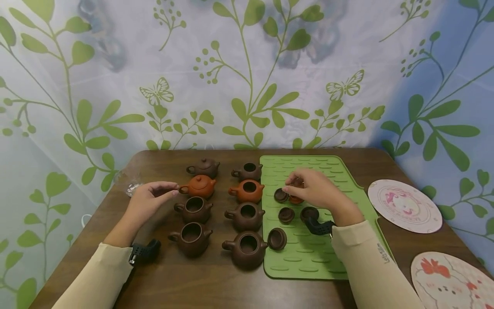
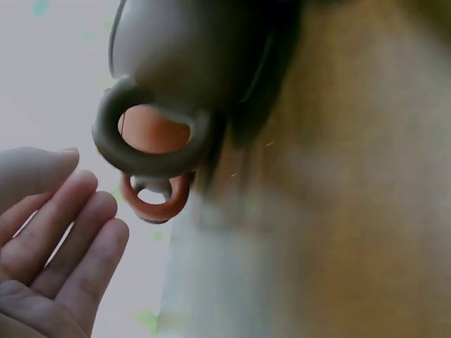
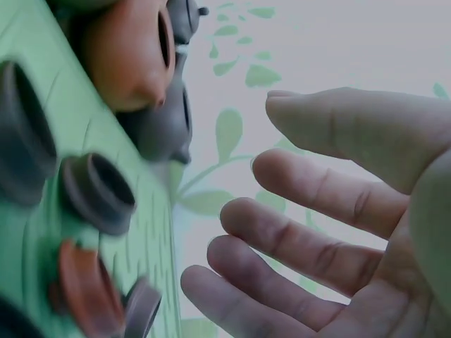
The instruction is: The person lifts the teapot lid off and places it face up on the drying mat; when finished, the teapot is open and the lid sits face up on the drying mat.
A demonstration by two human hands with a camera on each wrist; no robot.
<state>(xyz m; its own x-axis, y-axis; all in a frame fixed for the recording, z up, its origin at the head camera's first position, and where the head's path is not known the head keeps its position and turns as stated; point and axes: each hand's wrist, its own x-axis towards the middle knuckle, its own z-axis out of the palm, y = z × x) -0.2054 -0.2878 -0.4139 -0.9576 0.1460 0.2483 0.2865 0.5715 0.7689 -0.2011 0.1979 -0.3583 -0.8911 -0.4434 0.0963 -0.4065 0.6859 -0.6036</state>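
Observation:
Beside the handle of a lidded orange teapot [image 1: 201, 188], my left hand [image 1: 148, 199] hovers with loosely straight fingers. In the left wrist view that hand [image 2: 56, 239] holds nothing, and a dark teapot's handle [image 2: 153, 163] fills the foreground. My right hand [image 1: 312, 187] hangs over the teapot lids on the green mat, partly covering an orange lid [image 1: 295, 200]. Extended, slightly bent fingers with nothing between them show on the right hand [image 3: 331, 232] in its wrist view. Around it lie several dark lids, including one [image 1: 281, 195] near the thumb.
Teapots stand in two columns, the rear-left dark one [image 1: 204, 167] lidded. An open orange teapot [image 1: 247, 191] and open dark ones border the green drying mat [image 1: 301, 259]. Two round printed placemats, one pink [image 1: 405, 206], lie right. A clear crinkled thing [image 1: 132, 189] sits behind my left hand.

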